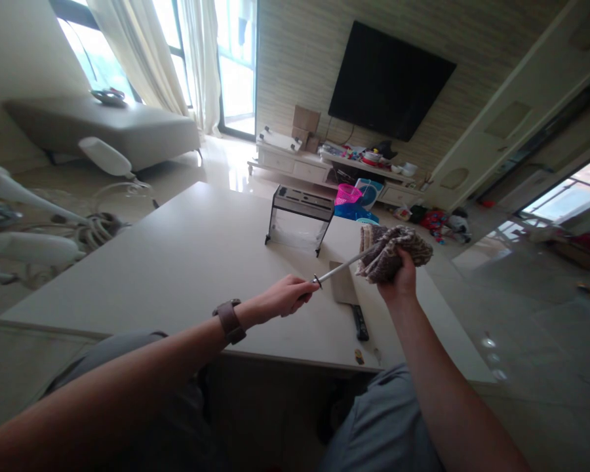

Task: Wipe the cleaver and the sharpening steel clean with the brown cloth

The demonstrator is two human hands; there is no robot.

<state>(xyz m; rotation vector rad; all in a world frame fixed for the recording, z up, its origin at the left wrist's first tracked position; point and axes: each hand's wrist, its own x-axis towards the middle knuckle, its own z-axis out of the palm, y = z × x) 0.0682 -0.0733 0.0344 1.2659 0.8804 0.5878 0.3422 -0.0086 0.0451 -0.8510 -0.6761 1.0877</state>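
I see the left hand (292, 296) gripping a metal rod (341, 267), the right hand (399, 280) clutching a brown cloth (381, 257) over the rod's far end, a cleaver (345, 291) lying nearby

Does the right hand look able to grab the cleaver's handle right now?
Probably not without letting go first: the right hand is holding the bunched cloth. Otherwise the cleaver's black handle lies uncovered on the table, seemingly within reach.
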